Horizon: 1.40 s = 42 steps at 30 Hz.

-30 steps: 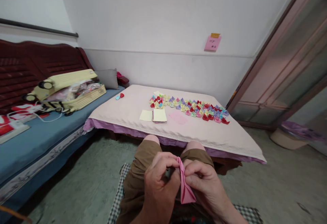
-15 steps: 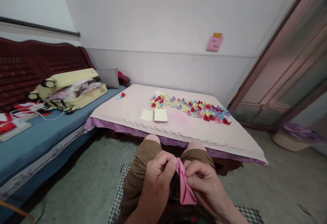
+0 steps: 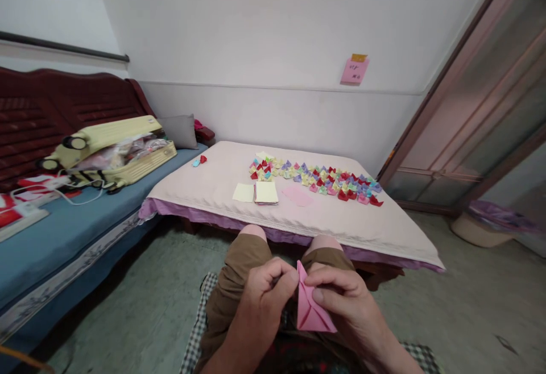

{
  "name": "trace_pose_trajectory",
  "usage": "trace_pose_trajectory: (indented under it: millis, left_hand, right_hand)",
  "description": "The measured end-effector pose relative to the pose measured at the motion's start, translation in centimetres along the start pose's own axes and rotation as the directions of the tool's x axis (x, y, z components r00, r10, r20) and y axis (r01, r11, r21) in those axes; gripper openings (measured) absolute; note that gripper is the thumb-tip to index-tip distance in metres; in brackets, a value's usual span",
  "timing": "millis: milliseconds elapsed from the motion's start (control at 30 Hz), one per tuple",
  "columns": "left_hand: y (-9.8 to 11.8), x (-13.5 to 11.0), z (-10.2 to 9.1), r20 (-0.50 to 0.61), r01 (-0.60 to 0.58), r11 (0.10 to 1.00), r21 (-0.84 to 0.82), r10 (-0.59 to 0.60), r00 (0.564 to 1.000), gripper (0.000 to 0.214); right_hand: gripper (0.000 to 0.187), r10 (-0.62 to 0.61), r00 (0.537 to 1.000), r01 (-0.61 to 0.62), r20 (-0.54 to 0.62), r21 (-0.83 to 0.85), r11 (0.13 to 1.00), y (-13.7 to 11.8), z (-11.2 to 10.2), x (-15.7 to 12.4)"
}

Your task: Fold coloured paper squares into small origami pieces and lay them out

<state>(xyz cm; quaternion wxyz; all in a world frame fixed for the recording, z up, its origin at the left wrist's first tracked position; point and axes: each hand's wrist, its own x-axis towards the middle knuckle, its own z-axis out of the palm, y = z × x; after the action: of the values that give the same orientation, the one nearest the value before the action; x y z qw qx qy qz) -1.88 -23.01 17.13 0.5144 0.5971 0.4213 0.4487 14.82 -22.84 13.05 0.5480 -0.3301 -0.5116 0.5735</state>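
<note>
A folded pink paper piece (image 3: 310, 307) stands upright over my lap. Both hands pinch it. My left hand (image 3: 265, 295) is closed, its thumb and fingertips gripping the paper's upper left edge. My right hand (image 3: 345, 301) is closed too, thumb pressed on the paper's right side. On the table ahead lie a row of several small folded paper shapes (image 3: 318, 180) in red, yellow, purple, green and pink, a stack of yellow square sheets (image 3: 266, 192), one loose yellow sheet (image 3: 243, 192) and a flat pink sheet (image 3: 298, 195).
The low table (image 3: 213, 186) wears a pale pink cloth with a purple hem. A blue-cushioned wooden sofa (image 3: 63, 232) on the left holds an open yellow suitcase (image 3: 113, 151). Pink notes (image 3: 355, 70) hang on the wall. A sliding door (image 3: 482, 107) is at the right.
The pink paper has turned and spread slightly wider between my hands, showing more of its flat face. My right thumb shifted onto its side. The view drifted a little.
</note>
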Motion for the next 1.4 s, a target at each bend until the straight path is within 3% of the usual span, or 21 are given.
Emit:
trace_pose_trajectory:
  millis: [100,233,333,467,567,700,1000,1100,1200,1267,1400]
  left_hand:
    - [-0.2,0.3,-0.1,-0.001,0.014,1.0,0.004,-0.014,1.0,0.035]
    - [-1.4,0.9,-0.1,0.003,0.061,0.998,-0.029,-0.061,0.998,0.019]
    - [-2.4,1.2,-0.1,-0.034,0.106,0.99,-0.096,-0.109,0.993,0.019]
    - [-3.3,1.4,-0.2,-0.172,0.112,0.964,-0.24,-0.156,0.973,0.021]
    - [-3.7,1.5,-0.3,-0.226,0.079,0.951,-0.297,-0.151,0.962,0.016]
    - [-4.0,1.7,-0.3,-0.202,0.013,0.944,-0.33,-0.084,0.976,0.011]
    - [-3.3,0.8,-1.3,-0.122,-0.019,0.99,-0.137,0.002,0.993,0.02]
    - [-3.1,0.4,-2.0,-0.099,-0.135,0.991,0.024,0.137,0.986,0.021]
    - [-2.4,0.2,-2.5,0.027,-0.304,0.93,0.205,0.305,0.952,0.017]
    - [-1.9,0.2,-2.7,0.104,-0.382,0.892,0.241,0.368,0.924,0.02]
    - [-1.5,0.3,-2.6,0.132,-0.45,0.851,0.271,0.43,0.893,0.024]
  right_hand:
    - [0.017,-0.024,0.998,0.034,0.055,-0.206,0.978,-0.8,-0.4,0.1]
    - [0.019,-0.041,0.991,0.084,0.127,-0.357,0.93,-1.7,-0.3,0.3]
    - [0.014,0.029,0.995,0.007,0.097,-0.35,0.937,-2.0,0.1,0.4]
    - [0.008,0.129,0.991,-0.109,0.046,-0.305,0.946,-1.9,0.2,0.3]
    - [0.013,0.116,0.993,-0.111,-0.005,-0.316,0.942,-1.7,-0.4,0.0]
    - [0.014,0.046,0.997,-0.066,-0.062,-0.381,0.922,-1.9,-1.3,-0.3]
    - [0.009,-0.084,0.995,0.046,-0.053,-0.507,0.861,-3.7,-2.2,-1.0]
    - [0.008,-0.143,0.988,0.149,0.055,-0.545,0.825,-4.4,-2.3,-1.1]
    - [0.014,-0.186,0.967,0.253,0.171,-0.603,0.757,-5.0,-2.4,-1.2]
    - [0.015,-0.207,0.955,0.296,0.212,-0.626,0.722,-5.2,-2.4,-1.2]
    - [0.012,-0.235,0.947,0.32,0.217,-0.666,0.674,-5.1,-2.3,-1.2]
